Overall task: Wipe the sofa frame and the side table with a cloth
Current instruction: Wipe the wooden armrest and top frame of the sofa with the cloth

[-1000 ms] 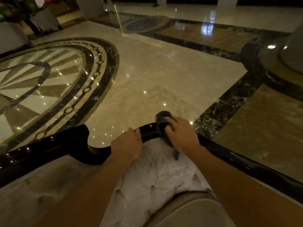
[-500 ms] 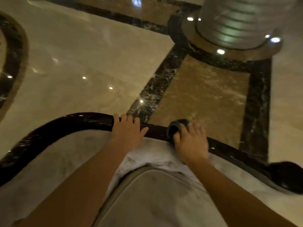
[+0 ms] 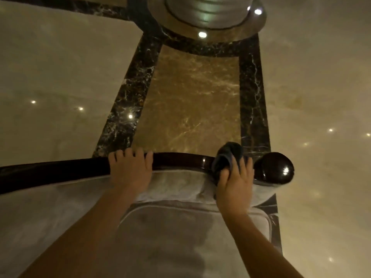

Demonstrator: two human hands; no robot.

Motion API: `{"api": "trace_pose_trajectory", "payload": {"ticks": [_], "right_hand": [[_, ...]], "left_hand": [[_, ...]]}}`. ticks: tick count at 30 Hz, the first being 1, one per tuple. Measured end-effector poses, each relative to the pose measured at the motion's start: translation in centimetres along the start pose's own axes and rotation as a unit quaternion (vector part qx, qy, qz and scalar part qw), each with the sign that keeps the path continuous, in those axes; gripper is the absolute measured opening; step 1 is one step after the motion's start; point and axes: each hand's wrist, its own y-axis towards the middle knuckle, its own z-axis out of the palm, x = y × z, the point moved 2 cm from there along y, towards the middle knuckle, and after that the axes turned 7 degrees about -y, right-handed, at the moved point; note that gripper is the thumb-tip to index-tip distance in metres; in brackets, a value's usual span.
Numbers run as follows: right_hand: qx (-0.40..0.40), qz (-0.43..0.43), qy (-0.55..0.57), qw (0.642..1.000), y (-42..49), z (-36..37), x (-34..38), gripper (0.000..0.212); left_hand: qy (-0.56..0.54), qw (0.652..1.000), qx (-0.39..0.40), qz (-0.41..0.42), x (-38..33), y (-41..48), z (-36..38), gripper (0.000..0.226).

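The sofa frame [image 3: 60, 169] is a glossy dark wooden rail curving along the top of a pale upholstered back, ending at the right in a round knob [image 3: 278, 167]. My left hand [image 3: 130, 170] rests on the rail, fingers draped over its far edge. My right hand [image 3: 233, 181] presses a dark grey cloth [image 3: 226, 157] onto the rail just left of the knob. No side table is in view.
A pale seat cushion [image 3: 190, 233] lies below my arms. Beyond the rail is polished marble floor [image 3: 60, 77] with dark veined bands [image 3: 128, 101] and a brown panel. A round column base [image 3: 208, 19] stands at the top.
My right hand has slid the cloth rightward along the rail, close to the end knob. My left hand followed along the rail, and the view swung right toward the column.
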Motion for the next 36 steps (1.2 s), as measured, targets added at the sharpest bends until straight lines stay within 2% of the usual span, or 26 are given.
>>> {"api": "trace_pose_trajectory", "payload": {"ticks": [1,2,4,5,6,7,9,12,14,16,17,18,19,21,23,25,26,27,29,30,31,34,35,36], "right_hand": [[-0.015,-0.001,0.013,1.0,-0.3,0.1,-0.4,0.055],[-0.014,-0.049,0.02,0.998,-0.7,0.7,0.9,0.053],[0.018,-0.207,0.003,0.978,-0.7,1.5,1.4,0.052],[0.036,-0.259,-0.022,0.965,0.5,1.4,0.0,0.052],[0.046,-0.263,-0.043,0.963,2.0,1.0,-2.5,0.052],[0.053,-0.233,-0.06,0.969,3.5,0.2,-5.5,0.053],[0.051,-0.123,-0.079,0.988,5.1,-1.7,-11.5,0.057],[0.046,-0.058,-0.03,0.997,3.6,-0.8,-10.9,0.054],[0.053,-0.12,-0.006,0.991,2.7,0.2,-8.8,0.053],[0.056,-0.225,-0.067,0.97,4.5,-1.0,-10.7,0.051],[0.059,-0.232,-0.097,0.966,6.1,-2.1,-12.8,0.051],[0.055,-0.197,-0.108,0.973,7.8,-3.1,-15.1,0.05],[0.05,-0.123,-0.095,0.987,9.3,-4.0,-17.1,0.048],[0.038,-0.016,-0.041,0.998,10.1,-4.1,-17.5,0.044],[0.053,-0.06,-0.025,0.996,8.3,-2.6,-15.2,0.043],[0.069,-0.174,-0.044,0.981,6.9,-2.1,-14.8,0.049],[0.07,-0.189,-0.045,0.978,7.8,-2.4,-15.7,0.049],[0.057,-0.166,-0.045,0.983,9.2,-2.6,-16.6,0.049],[0.038,-0.032,-0.01,0.999,11.3,-3.3,-18.0,0.047],[0.028,0.009,0.007,1.0,11.5,-3.2,-17.9,0.046],[0.023,-0.006,0.008,1.0,11.0,-3.1,-17.4,0.046],[0.035,-0.197,-0.049,0.979,8.6,-2.6,-17.7,0.049],[0.036,-0.201,-0.05,0.978,9.1,-2.8,-18.6,0.049],[0.027,-0.167,-0.031,0.985,9.9,-2.8,-19.2,0.048]], "left_hand": [[-0.016,0.999,-0.001,0.03,-3.4,0.0,0.5,0.058],[-0.027,0.999,-0.003,0.045,-5.4,-0.1,0.6,0.055],[-0.02,0.997,-0.011,0.08,-9.6,0.1,1.0,0.045],[-0.012,0.996,-0.015,0.089,-11.2,0.2,1.1,0.042],[-0.008,0.996,-0.011,0.087,-12.3,0.2,1.1,0.044],[-0.01,0.997,-0.009,0.077,-12.8,0.2,1.2,0.051],[-0.021,0.997,-0.019,0.069,-12.9,0.0,1.2,0.06],[-0.023,0.99,-0.073,0.121,-13.3,0.4,1.5,0.057],[-0.056,0.977,-0.099,0.179,-15.5,0.4,1.7,0.05],[-0.075,0.966,-0.111,0.222,-18.8,0.0,2.0,0.044],[-0.077,0.964,-0.093,0.236,-20.4,-0.3,2.3,0.043],[-0.068,0.964,-0.072,0.245,-22.2,-0.7,2.7,0.043],[-0.052,0.964,-0.059,0.252,-23.8,-1.3,3.3,0.044],[0.0,0.968,-0.041,0.247,-26.4,-2.0,3.8,0.043],[0.021,0.973,-0.017,0.228,-27.9,-2.2,4.0,0.037],[0.068,0.972,0.002,0.223,-28.3,-2.1,4.5,0.03],[0.082,0.971,0.013,0.223,-28.3,-2.1,4.6,0.03],[0.083,0.971,0.013,0.224,-28.3,-2.2,4.7,0.033],[0.075,0.974,-0.013,0.213,-28.2,-2.1,4.5,0.043],[0.076,0.975,-0.025,0.207,-28.5,-2.0,4.4,0.045],[0.074,0.976,-0.023,0.203,-28.6,-2.0,4.3,0.046],[0.087,0.969,0.001,0.231,-28.6,-2.4,4.4,0.039],[0.092,0.969,0.005,0.228,-28.6,-2.4,4.4,0.04],[0.093,0.971,0.0,0.221,-28.5,-2.3,4.5,0.043]]}}
